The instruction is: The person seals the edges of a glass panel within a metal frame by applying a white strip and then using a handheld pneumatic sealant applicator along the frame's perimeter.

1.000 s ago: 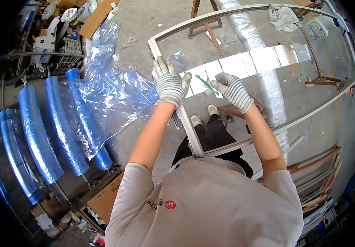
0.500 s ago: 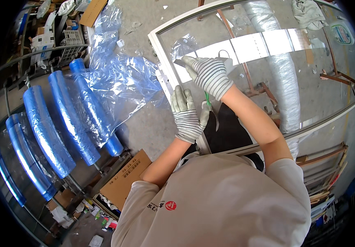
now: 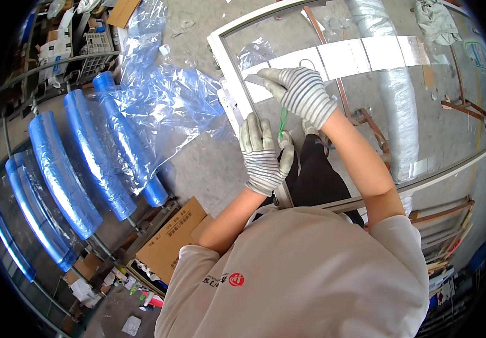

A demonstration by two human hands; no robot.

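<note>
A large glass panel in a pale frame (image 3: 231, 65) lies before me, tilted across the view. My left hand (image 3: 261, 155), in a striped grey-white glove, rests on the frame's left bar with fingers stretched out and thumb apart. Farther along, above the glass near the same bar, my right hand (image 3: 305, 93), gloved alike, is closed on a thin flat grey blade-like piece (image 3: 254, 80). Its fingers hide the rest of that piece. A thin green strand (image 3: 283, 121) shows between the hands. My legs (image 3: 316, 174) show in black through the glass.
Several rolls of blue plastic film (image 3: 57, 172) sit on a rack at the left, with loose film (image 3: 169, 101) spread beside them. A cardboard box (image 3: 172, 239) stands near my left elbow. Beneath the glass are a wrapped silvery roll (image 3: 398, 107) and brown metal supports (image 3: 372, 129).
The view has shifted slightly, and the panel and both hands appear a little farther right. A shoe now shows through the glass. The right hand still grips the grey piece; the left stays on the frame.
</note>
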